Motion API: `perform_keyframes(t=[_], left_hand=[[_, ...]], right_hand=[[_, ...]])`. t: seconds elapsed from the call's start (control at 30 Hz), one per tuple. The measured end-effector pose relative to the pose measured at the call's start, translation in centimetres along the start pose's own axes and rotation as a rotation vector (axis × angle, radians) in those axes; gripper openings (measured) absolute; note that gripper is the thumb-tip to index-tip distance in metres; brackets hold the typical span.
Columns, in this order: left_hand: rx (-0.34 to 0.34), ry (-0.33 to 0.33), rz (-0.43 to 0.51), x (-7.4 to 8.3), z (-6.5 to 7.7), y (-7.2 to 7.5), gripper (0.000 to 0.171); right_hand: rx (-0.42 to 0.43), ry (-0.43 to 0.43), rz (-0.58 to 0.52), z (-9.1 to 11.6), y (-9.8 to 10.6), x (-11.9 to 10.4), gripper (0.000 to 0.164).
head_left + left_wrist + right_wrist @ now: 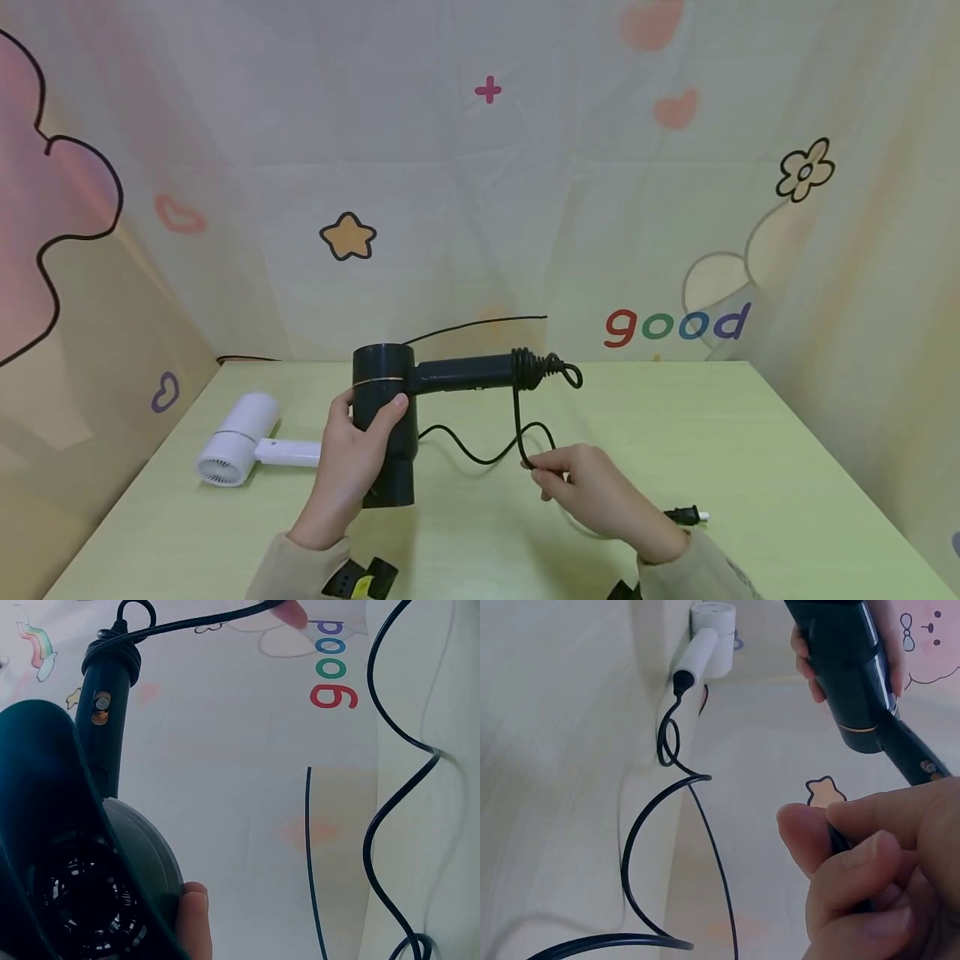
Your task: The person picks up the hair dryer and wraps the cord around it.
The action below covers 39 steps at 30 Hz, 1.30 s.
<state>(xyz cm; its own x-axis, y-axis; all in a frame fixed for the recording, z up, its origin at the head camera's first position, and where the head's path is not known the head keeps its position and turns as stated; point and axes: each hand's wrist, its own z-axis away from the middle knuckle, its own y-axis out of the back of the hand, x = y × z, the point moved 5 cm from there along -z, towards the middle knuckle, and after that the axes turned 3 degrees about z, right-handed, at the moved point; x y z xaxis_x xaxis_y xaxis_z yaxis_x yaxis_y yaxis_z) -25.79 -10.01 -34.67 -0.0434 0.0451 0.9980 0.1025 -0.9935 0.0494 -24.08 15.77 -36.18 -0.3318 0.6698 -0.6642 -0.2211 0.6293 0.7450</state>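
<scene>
In the head view my left hand point(348, 467) grips the barrel of a dark hair dryer point(384, 425), held up over the table with its handle pointing right. Several turns of black cord point(525, 369) are wound round the end of that handle, with a small loop sticking out. A length of this cord runs down to my right hand point(600, 492), which pinches it between thumb and fingers. The left wrist view looks into the dryer's nozzle, and a switch point(100, 707) shows on the handle. Part of the pinched cord is hidden inside my right hand.
A white hair dryer point(243, 433) lies on the left of the table point(750, 450), its handle partly behind my left wrist. Its black cord point(634, 855) curves across the tabletop. A black plug point(684, 516) lies right of my right wrist. A printed cloth point(480, 208) hangs behind.
</scene>
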Motion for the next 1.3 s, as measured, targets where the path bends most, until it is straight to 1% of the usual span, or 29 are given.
perform_keyframes(t=[0.17,0.4,0.6,0.83,0.97,1.13,1.23,1.3], left_hand=[[0.002,0.003,-0.012,0.0,0.1,0.0,0.082],[0.005,0.002,-0.019,0.0,0.3,0.0,0.081],[0.008,0.007,-0.018,0.0,0.4,-0.1,0.081],[-0.003,0.009,-0.017,0.1,0.4,-0.3,0.082],[-0.007,0.016,-0.015,0.0,0.4,-0.4,0.082],[-0.006,0.019,-0.007,0.0,0.5,-0.4,0.081],[-0.009,0.017,-0.004,0.0,0.5,-0.5,0.081],[-0.015,0.018,0.002,0.0,0.5,-0.5,0.080]], right_hand=[[0.030,-0.025,0.019,-0.6,0.1,0.6,0.024],[0.060,-0.085,-0.004,-1.2,0.1,1.3,0.018],[0.098,-0.142,0.007,-1.8,0.3,2.0,0.014],[0.126,-0.193,-0.010,-2.3,0.7,2.8,0.020],[0.132,-0.202,-0.012,-2.4,0.7,2.9,0.024],[0.144,-0.208,-0.001,-2.6,0.9,3.1,0.024],[0.150,-0.224,0.001,-2.6,1.0,3.2,0.026],[0.155,-0.245,-0.006,-2.7,1.2,3.3,0.030]])
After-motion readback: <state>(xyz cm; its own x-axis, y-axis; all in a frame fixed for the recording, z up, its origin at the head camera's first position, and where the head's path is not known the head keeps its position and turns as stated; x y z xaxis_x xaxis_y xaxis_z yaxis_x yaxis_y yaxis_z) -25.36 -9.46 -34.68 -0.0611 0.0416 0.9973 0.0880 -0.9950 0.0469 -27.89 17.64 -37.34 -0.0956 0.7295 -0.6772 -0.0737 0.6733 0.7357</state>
